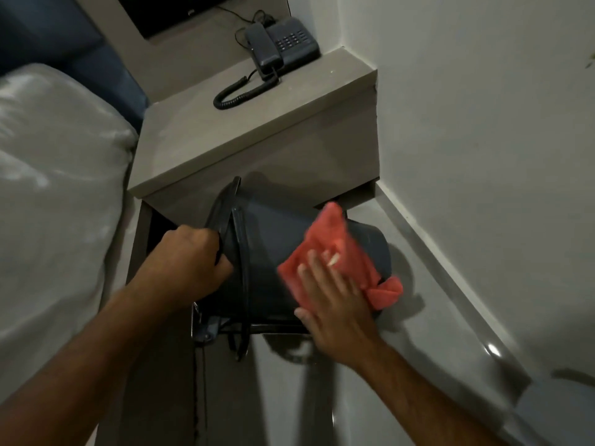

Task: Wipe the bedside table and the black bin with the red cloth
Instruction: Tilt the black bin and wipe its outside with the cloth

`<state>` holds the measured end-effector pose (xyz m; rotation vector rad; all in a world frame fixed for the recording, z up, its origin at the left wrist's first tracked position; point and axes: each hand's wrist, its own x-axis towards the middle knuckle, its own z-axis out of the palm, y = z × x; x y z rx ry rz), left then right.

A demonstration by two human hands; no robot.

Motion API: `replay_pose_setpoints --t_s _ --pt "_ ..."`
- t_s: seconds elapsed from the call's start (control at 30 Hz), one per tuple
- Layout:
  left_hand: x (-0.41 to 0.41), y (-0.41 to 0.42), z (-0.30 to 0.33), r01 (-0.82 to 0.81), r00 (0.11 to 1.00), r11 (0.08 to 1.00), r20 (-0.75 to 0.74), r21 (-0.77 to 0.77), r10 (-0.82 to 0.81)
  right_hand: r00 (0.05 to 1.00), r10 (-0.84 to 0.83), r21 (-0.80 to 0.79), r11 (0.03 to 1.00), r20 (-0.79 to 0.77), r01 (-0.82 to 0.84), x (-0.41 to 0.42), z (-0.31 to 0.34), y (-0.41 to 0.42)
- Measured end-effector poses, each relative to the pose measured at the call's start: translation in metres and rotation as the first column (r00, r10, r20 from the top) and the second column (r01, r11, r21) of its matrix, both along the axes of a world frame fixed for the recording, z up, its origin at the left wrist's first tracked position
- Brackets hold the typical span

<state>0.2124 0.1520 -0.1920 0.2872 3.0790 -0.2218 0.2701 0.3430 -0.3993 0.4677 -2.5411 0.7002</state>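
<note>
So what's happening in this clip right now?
A person is wiping the black bin in front of the bedside table. The left hand grips the bin's rim and holds it tipped on its side, while the right hand presses the red cloth flat against its outer wall. A telephone sits on the table.

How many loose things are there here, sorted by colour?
Black: 2, the bin and the telephone on the bedside table
Red: 1, the cloth under the right hand
White: 1, the pillow
Total: 4
</note>
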Motion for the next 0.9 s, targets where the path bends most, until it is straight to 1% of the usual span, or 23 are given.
replay_pose_setpoints --t_s 0.03,0.07,0.1,0.13,0.17,0.2,0.23,0.3,0.37,0.4,0.47,0.5,0.57,0.6,0.63,0.67,0.7,0.73,0.77,0.8,0.83,0.87,0.9 --pt "0.001 -0.001 0.000 -0.001 1.000 1.000 0.000 0.003 0.001 0.990 -0.120 -0.034 0.992 0.077 0.122 -0.007 0.001 0.012" --pt "0.003 -0.001 -0.001 -0.011 1.000 1.000 0.004 0.005 0.011 0.954 -0.251 -0.069 0.962 0.162 0.265 -0.016 0.002 0.026" --pt "0.005 0.000 0.000 -0.023 1.000 1.000 0.003 0.009 0.023 0.903 -0.339 -0.119 0.917 0.264 0.380 -0.026 0.006 0.041" --pt "0.006 0.003 0.000 -0.024 1.000 1.000 -0.007 0.011 0.024 0.860 -0.354 -0.180 0.880 0.367 0.439 -0.036 0.009 0.055" --pt "0.007 0.007 0.001 -0.008 1.000 1.000 -0.022 0.010 0.008 0.848 -0.310 -0.252 0.861 0.429 0.442 -0.047 0.013 0.067" --pt "0.008 0.012 0.002 0.010 0.999 1.000 -0.038 0.009 -0.010 0.855 -0.255 -0.319 0.849 0.451 0.421 -0.058 0.018 0.074" --pt "0.009 0.017 0.004 0.028 0.998 1.000 -0.052 0.006 -0.028 0.864 -0.232 -0.353 0.842 0.446 0.408 -0.066 0.025 0.074" --pt "0.014 0.030 0.005 0.060 0.995 0.998 -0.075 -0.003 -0.060 0.899 -0.212 -0.373 0.855 0.382 0.360 -0.077 0.047 0.057" --pt "0.019 0.042 0.006 0.079 0.994 0.996 -0.075 -0.046 -0.082 0.952 -0.113 -0.448 0.862 0.283 0.235 -0.080 0.076 0.026" --pt "0.020 0.049 0.007 0.080 0.993 0.994 -0.075 -0.075 -0.086 0.970 -0.061 -0.500 0.848 0.237 0.176 -0.082 0.090 0.012" --pt "0.021 0.059 0.010 0.076 0.995 0.990 -0.052 -0.117 -0.082 0.986 0.028 -0.584 0.808 0.165 0.075 -0.082 0.105 -0.005" --pt "0.024 0.062 0.011 0.067 0.997 0.989 -0.037 -0.130 -0.073 0.991 0.043 -0.585 0.810 0.126 0.039 -0.077 0.105 -0.004" --pt "0.029 0.063 0.009 0.066 0.998 0.978 -0.009 -0.199 -0.069 0.999 -0.009 -0.491 0.870 0.051 0.033 -0.062 0.084 0.011" --pt "0.031 0.062 0.007 0.077 0.997 0.968 -0.002 -0.238 -0.080 0.996 -0.072 -0.439 0.895 0.051 0.087 -0.055 0.066 0.024" --pt "0.033 0.062 0.006 0.076 0.997 0.963 -0.001 -0.259 -0.079 0.985 -0.144 -0.415 0.893 0.098 0.172 -0.049 0.046 0.041" --pt "0.036 0.063 0.006 0.071 0.997 0.960 -0.005 -0.271 -0.075 0.958 -0.201 -0.433 0.859 0.205 0.273 -0.045 0.030 0.059" --pt "0.038 0.065 0.006 0.075 0.997 0.958 -0.012 -0.276 -0.081 0.908 -0.229 -0.475 0.792 0.350 0.383 -0.042 0.018 0.073" --pt "0.040 0.067 0.004 0.097 0.994 0.950 -0.014 -0.295 -0.106 0.837 -0.240 -0.492 0.717 0.491 0.494 -0.042 0.009 0.082" --pt "0.043 0.070 0.000 0.125 0.991 0.935 -0.006 -0.332 -0.135 0.766 -0.245 -0.475 0.661 0.594 0.580 -0.045 0.003 0.085" --pt "0.047 0.076 -0.003 0.155 0.986 0.918 0.005 -0.364 -0.165 0.715 -0.244 -0.459 0.624 0.655 0.633 -0.047 0.000 0.084" --pt "0.051 0.083 -0.006 0.183 0.982 0.903 0.025 -0.389 -0.188 0.690 -0.229 -0.464 0.592 0.687 0.659 -0.048 0.001 0.078" --pt "0.055 0.092 -0.008 0.216 0.975 0.887 0.046 -0.408 -0.217 0.701 -0.182 -0.528 0.535 0.690 0.659 -0.048 0.006 0.069" --pt "0.060 0.100 -0.011 0.261 0.962 0.870 0.042 -0.418 -0.269 0.728 -0.107 -0.624 0.441 0.677 0.645 -0.047 0.011 0.059"
